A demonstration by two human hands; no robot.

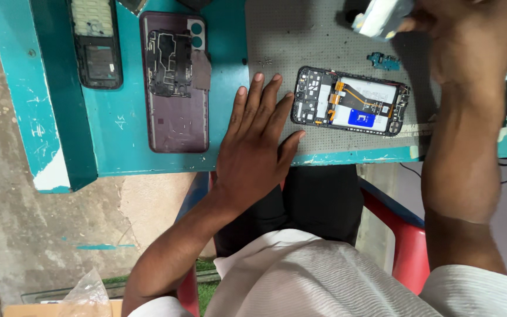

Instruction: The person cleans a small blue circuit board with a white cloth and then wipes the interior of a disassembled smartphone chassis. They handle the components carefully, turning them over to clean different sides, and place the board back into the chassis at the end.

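The opened phone (350, 101) lies flat on the grey mat (300, 41) near the front edge of the teal table (118, 147), its back off so that the dark frame, orange flex cables and pale battery show. Nearest the camera are the person's white shirt and dark lap, seated on a red chair (403, 235). The left hand (256, 147) rests palm down at the table's front edge, its fingers (265, 103) straight and slightly spread, tips on the edge of the mat, the thumb lying just beside the phone's left end. To the left of that hand a purple back cover (177, 111) lies on the bare table with a black inner plate (170, 63) on its upper part, and further left a dark phone frame (96, 44). Beyond the phone sits a small teal circuit part (382, 60). At the far edge, the right hand (470, 35) holds a blurred whitish object (379, 17); its fingers appear closed on it.
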